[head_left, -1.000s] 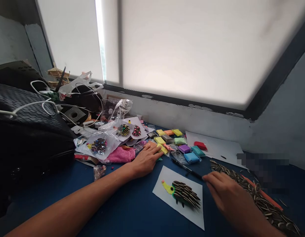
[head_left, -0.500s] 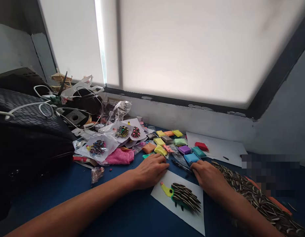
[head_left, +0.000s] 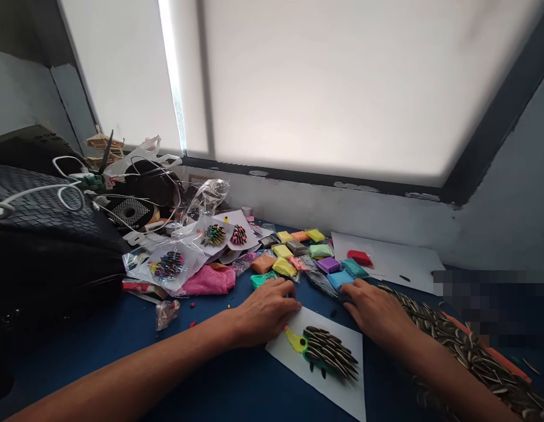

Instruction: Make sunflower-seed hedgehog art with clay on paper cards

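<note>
Left hand (head_left: 268, 309) moved off yellow packet (head_left: 284, 268) to corner of hedgehog card (head_left: 302, 320); right hand (head_left: 375, 308) shifted beside blue packet (head_left: 340, 280). Fingers bent, can't tell if pinching anything.

the hedgehog (head_left: 329, 353) sits on the card (head_left: 347, 397), the card on the desk (head_left: 210, 381). the left hand (head_left: 269, 310) is at the card's left edge, the right hand (head_left: 372, 306) beyond its right corner. behind the hands lie the packs (head_left: 329, 265); left of these, the cloth (head_left: 210, 280); farther left, the bag (head_left: 65, 258). right of the right hand are the seeds (head_left: 478, 366), with the sheet (head_left: 399, 261) behind.
</note>
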`<state>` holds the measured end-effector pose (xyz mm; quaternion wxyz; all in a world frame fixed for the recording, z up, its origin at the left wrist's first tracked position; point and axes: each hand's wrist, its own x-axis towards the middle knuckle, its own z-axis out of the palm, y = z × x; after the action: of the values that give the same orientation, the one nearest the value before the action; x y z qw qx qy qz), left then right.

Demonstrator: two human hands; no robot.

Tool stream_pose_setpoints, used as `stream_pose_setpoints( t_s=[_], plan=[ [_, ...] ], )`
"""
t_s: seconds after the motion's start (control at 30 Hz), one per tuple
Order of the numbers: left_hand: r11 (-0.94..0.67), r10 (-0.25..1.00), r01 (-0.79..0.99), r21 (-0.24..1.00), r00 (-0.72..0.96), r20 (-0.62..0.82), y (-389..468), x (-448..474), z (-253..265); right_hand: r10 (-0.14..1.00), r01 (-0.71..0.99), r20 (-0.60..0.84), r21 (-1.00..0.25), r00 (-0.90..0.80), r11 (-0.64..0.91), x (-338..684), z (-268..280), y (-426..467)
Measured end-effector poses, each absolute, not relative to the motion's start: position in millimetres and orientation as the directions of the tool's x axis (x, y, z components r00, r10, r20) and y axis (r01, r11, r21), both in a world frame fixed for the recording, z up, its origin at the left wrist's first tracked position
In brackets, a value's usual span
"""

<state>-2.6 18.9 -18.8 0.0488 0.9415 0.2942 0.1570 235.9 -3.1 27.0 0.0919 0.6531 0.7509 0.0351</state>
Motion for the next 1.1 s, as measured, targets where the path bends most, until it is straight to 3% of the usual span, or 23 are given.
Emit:
stream_pose_setpoints(
  t_s=[0.4, 0.77, 1.1],
  plan=[
    [-0.796, 0.603, 0.548, 0.258, 0.755, 0.258, 18, -1, -14, 0.981, 0.968, -0.085, 0.165, -0.176, 0.188, 236, 21, -1],
    [-0.746, 0.651, 0.534, 0.398, 0.711, 0.266, 28, -1, -20, 0.982, 0.965, -0.045, 0.184, -0.182, 0.187, 238, 9, 2],
    [-0.772, 0.619, 0.505, 0.385, 0.735, 0.277, 25, -3, -16, 0.984, 0.948, -0.041, 0.263, -0.174, 0.179, 230, 13, -4]
  ],
)
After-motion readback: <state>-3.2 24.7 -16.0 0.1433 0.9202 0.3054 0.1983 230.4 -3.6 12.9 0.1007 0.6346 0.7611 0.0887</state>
